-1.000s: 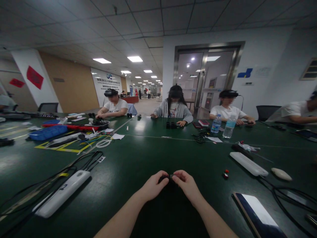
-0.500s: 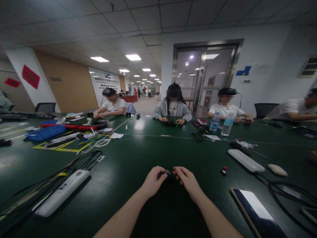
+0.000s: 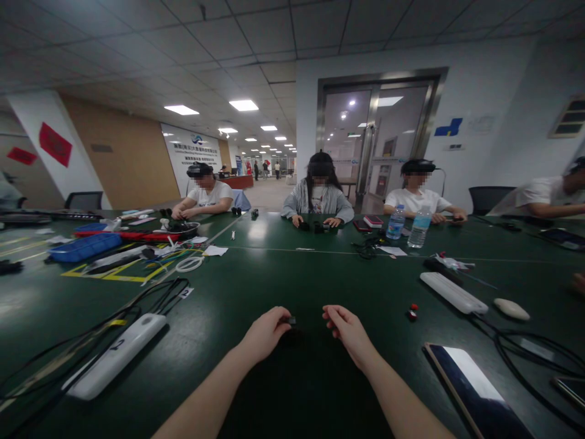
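My left hand (image 3: 267, 332) is closed in a pinch on a small dark grey piece (image 3: 292, 320), whose end pokes out past the fingertips. The piece is too small for me to tell its kind. Across a gap of green tabletop, my right hand (image 3: 343, 326) has its thumb and fingers pressed together. Whatever may be between those fingers is hidden. Both hands are low over the dark green table (image 3: 247, 277). To the right of my right hand, a small red and black item (image 3: 412, 312) lies on the tabletop.
A white power strip (image 3: 119, 356) with black cables lies at left, another power strip (image 3: 452, 292) at right. A phone (image 3: 470, 390) and a pale mouse (image 3: 512, 308) sit near right. Farther off are a blue tray (image 3: 86, 246), water bottles (image 3: 418, 228) and seated people.
My left hand has moved left with the grey piece, away from my right hand, so the gap between them is wider. My right hand has barely moved.
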`<state>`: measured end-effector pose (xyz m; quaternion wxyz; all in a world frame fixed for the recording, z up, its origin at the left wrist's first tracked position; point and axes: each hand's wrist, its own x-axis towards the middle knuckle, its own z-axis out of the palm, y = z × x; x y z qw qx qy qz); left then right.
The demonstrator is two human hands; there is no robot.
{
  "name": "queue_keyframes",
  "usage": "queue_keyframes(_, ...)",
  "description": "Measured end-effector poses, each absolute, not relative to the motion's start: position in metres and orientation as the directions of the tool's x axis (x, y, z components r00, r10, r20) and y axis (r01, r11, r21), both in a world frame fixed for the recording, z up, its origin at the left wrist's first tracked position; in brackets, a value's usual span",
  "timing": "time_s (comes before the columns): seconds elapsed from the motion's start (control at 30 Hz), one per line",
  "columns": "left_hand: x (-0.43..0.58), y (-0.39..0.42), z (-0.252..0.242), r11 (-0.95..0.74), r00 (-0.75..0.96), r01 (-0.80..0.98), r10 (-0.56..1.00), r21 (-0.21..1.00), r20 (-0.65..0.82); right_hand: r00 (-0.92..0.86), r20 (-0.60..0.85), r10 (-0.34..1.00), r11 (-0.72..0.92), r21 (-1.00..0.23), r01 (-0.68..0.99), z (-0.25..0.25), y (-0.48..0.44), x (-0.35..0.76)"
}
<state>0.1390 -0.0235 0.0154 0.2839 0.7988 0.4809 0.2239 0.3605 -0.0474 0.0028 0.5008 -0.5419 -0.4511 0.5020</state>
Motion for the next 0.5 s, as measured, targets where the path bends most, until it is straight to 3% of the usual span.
queue_keyframes(0.13,0.085,-0.015,0.024,-0.299,0.333,0.751,0.942,0.589,0.054,0.090,-0.118,0.989,-0.116,-0.993,-0.031,0.008,-0.049,0.360)
queue_keyframes(0.3,0.006,-0.007,0.019,-0.076,0.029,0.860,0.994,0.505,0.102,0.088,-0.144,0.986,-0.143,-0.990,-0.022,0.008,-0.048,0.361)
queue_keyframes(0.4,-0.021,-0.005,0.007,0.000,-0.115,0.825,0.979,0.565,0.168,0.084,-0.131,0.988,-0.129,-0.991,-0.032,0.004,-0.047,0.362)
queue_keyframes(0.5,-0.027,-0.005,-0.001,-0.031,-0.147,0.749,0.966,0.662,0.213,0.072,-0.130,0.989,-0.127,-0.991,-0.043,0.000,-0.045,0.365)
